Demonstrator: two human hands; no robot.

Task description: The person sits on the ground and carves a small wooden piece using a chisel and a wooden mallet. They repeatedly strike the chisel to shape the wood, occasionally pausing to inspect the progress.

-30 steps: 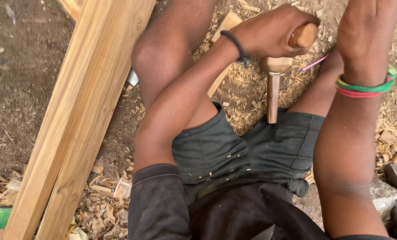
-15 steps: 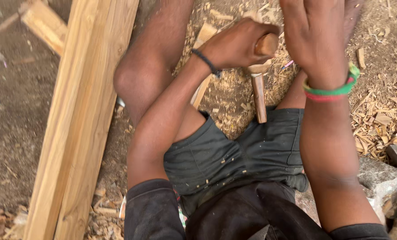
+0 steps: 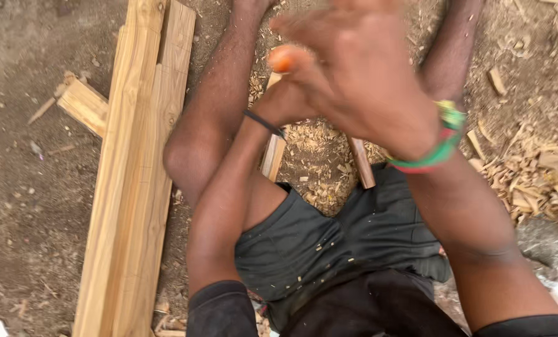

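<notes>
I sit on the ground with my knees apart. My left hand (image 3: 285,105), a black band on its wrist, is shut on a wooden tool; the tool's rounded orange-brown top (image 3: 283,59) shows above my fist and its handle (image 3: 361,163) slants down toward my shorts. My right hand (image 3: 366,81), blurred and close to the camera, crosses over the left hand and hides most of it. Its wrist carries green and red bands (image 3: 438,153). A short pale wood piece (image 3: 272,156) lies on the ground under my left wrist.
Long pale planks (image 3: 138,187) lie along my left leg, with a short wood block (image 3: 85,106) beside them. Wood chips and shavings (image 3: 528,168) cover the ground at right and between my legs. A grey stone (image 3: 544,240) sits at lower right.
My right hand has swung down and left across the tool and left hand, now blurred. The view has shifted, showing more planks on the left.
</notes>
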